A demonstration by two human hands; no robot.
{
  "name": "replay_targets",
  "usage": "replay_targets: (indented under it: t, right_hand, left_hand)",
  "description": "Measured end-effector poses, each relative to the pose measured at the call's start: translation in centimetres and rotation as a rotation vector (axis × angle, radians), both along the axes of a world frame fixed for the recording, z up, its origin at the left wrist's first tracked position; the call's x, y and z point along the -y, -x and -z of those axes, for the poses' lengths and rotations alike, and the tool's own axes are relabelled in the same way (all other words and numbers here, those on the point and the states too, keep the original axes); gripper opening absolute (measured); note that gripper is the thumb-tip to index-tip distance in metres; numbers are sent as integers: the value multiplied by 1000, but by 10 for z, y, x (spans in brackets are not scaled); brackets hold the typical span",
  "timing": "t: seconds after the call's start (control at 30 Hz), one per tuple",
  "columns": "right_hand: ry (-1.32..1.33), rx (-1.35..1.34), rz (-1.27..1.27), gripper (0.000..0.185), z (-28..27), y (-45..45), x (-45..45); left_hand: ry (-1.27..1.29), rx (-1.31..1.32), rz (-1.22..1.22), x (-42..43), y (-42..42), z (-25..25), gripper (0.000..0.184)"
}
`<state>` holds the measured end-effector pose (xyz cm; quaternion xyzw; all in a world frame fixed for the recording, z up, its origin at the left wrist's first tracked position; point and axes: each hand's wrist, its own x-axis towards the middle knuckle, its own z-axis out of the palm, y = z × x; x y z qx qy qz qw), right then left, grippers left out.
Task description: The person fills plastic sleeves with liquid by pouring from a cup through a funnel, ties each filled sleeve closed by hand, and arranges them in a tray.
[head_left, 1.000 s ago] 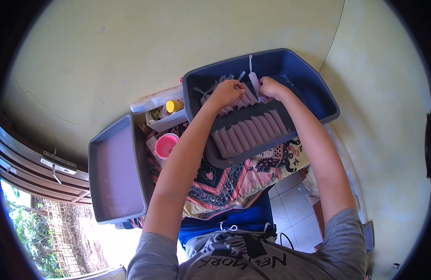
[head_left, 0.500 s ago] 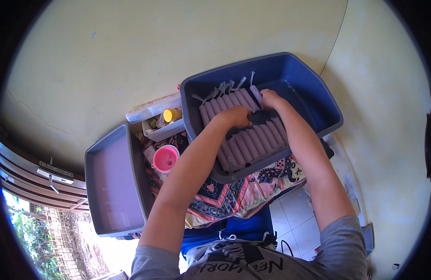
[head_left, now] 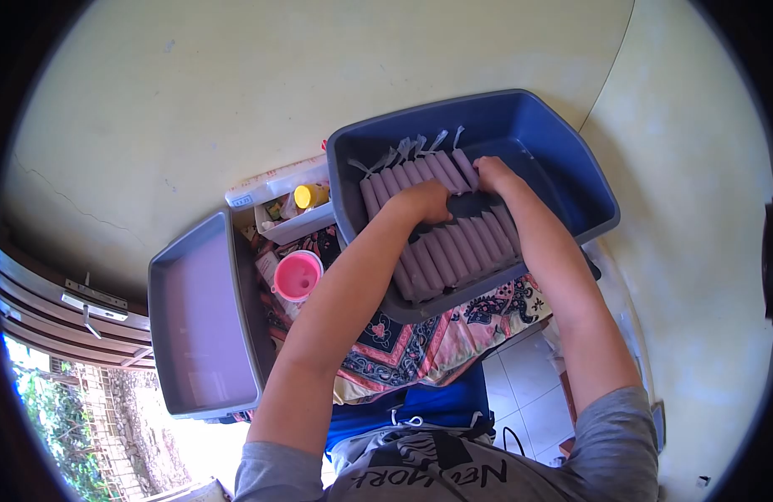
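Note:
A dark grey-blue tub (head_left: 577,155) holds two rows of slim purple filled bags. Those in the back row (head_left: 392,181) have knotted, clear plastic tails. My right hand (head_left: 491,174) has its fingers closed on the lower part of the rightmost purple bag (head_left: 464,164) of that row. Over the gap between the rows is my left hand (head_left: 430,202), its fingers curled near the lower ends of the back bags; whether it grips anything is hidden. The front row (head_left: 457,255) lies below both hands.
On the left stands a grey tub (head_left: 256,335) of purple liquid (head_left: 209,322). A pink funnel-like cup (head_left: 297,276) sits between the tubs on a patterned cloth (head_left: 403,347). Behind it is a white box (head_left: 298,226) with a yellow-lidded container (head_left: 311,196). A wall rises behind.
The rightmost bag has gone from held upright to lying beside the back row, with my right hand lower on it. My left hand has moved from the back bags down toward the gap.

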<state>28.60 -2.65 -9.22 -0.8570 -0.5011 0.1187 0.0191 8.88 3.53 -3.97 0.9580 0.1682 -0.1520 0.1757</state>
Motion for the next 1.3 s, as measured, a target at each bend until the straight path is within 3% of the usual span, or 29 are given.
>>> replay_targets:
  t: [0.4,0.6,0.67,0.8,0.9,1.0,1.07,1.3]
  right_hand:
    - [-77,-44,-32,60,-10,14,8]
    - [21,-355,161,58,-23,21,8]
    - [-51,-38,-52,60,-12,16,8]
    - [-66,-31,-43,62,-3,11,5]
    - [-114,13,4,59,-1,8,3]
    - [-105,-43,94,44,-9,8,4]
    - [48,-5,79,31,-17,12,6]
    - [-85,16,102,25,-15,14,10]
  left_hand:
    - [15,-41,24,-1,-2,3,53]
    - [29,-74,33,2,-2,5,54]
    - [26,-67,28,2,-2,5,54]
    - [24,-55,28,1,-2,8,54]
    - [53,-65,6,0,-1,7,55]
    - [52,-57,2,-1,-1,9,55]
    - [50,-60,10,-2,-2,11,55]
    - [48,-61,66,-9,1,14,54]
